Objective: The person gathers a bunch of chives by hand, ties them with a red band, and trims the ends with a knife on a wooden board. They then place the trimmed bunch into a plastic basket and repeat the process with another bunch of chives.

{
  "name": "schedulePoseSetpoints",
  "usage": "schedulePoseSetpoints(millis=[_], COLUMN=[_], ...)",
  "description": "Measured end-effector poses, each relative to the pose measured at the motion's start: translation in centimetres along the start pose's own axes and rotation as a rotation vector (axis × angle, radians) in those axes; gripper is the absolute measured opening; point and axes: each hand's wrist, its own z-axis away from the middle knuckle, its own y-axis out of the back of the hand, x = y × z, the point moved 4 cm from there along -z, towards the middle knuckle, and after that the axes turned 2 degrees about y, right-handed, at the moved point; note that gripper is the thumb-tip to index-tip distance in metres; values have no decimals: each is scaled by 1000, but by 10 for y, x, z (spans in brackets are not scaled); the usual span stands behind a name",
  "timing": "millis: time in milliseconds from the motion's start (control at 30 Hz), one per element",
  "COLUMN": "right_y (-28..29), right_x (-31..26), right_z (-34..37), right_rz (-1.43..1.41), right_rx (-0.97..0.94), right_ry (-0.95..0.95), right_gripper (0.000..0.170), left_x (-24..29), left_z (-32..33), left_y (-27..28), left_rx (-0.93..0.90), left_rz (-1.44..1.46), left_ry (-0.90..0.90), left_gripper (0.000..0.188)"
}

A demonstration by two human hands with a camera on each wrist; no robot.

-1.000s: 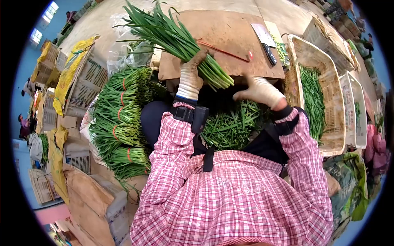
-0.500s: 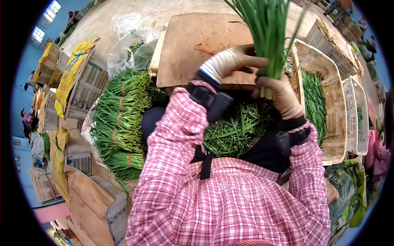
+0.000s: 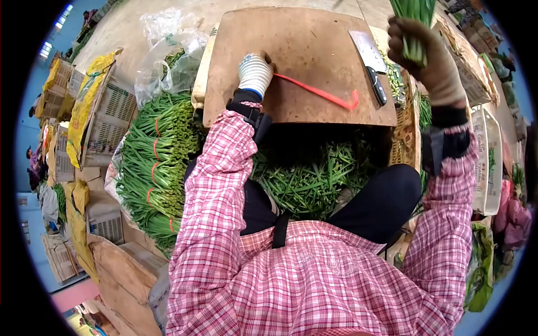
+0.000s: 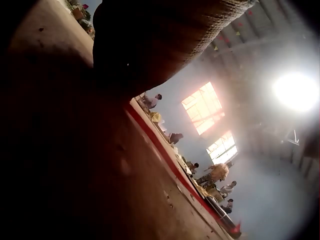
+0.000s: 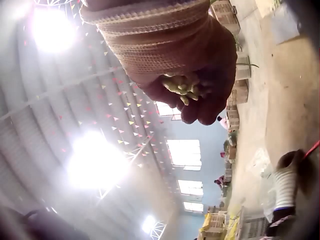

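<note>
Gloved in white, my left hand (image 3: 255,74) is at the left of the brown board (image 3: 314,39), pinching one end of a red band (image 3: 322,96). The band stretches to the right across the board, its far end bent. In the left wrist view the hand is mostly dark, with the red band (image 4: 170,162) running out from it. My right hand (image 3: 434,63), in a brownish glove, grips a bunch of green chives (image 3: 414,8) raised at the upper right. Its cut stem ends (image 5: 181,89) poke out of the fist in the right wrist view.
A knife (image 3: 374,84) lies at the board's right edge. Tied chive bundles (image 3: 148,162) are stacked at the left, beside a plastic bag (image 3: 168,61). Loose green leaves (image 3: 314,179) lie below the board. A crate (image 3: 412,134) stands at the right.
The chive bunch passed from my left hand to my right, which has lifted it to the upper right. My left hand moved back to the board and took the red band's end.
</note>
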Motion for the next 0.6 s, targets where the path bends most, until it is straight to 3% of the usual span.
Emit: schedulePoseSetpoints(millis=[67,133,200,267,333,433,533,567,600], right_y=[-30,-50,-70,-91,-87,-86,-95,-92,-83], right_x=[8,44,96,138,215,220,205,210,216], right_z=[-19,-42,-51,-42,-45,-36,-32,-36,-36], right_rz=[-69,-104,-179,841,-76,-138,-91,-89,-87], right_rx=[15,-92,-116,-361,42,135,156,148,148], right_ry=[7,-4,-137,467,-638,-738,-769,-725,-721], right_gripper=[27,23,21,18,17,17,19,31,31], left_x=[2,-2,-2,-4,-4,-13,-20,-20,-21], left_z=[9,12,14,13,17,18,15,18,20], left_y=[-4,-5,-7,-11,-11,-5,1,3,4], left_rx=[85,260,283,336,411,418,342,344,343], left_rz=[11,60,101,81,133,220,199,206,214], left_ry=[-7,36,33,36,-21,-75,47,56,67], left_gripper=[19,13,10,10,11,14,17,18,19])
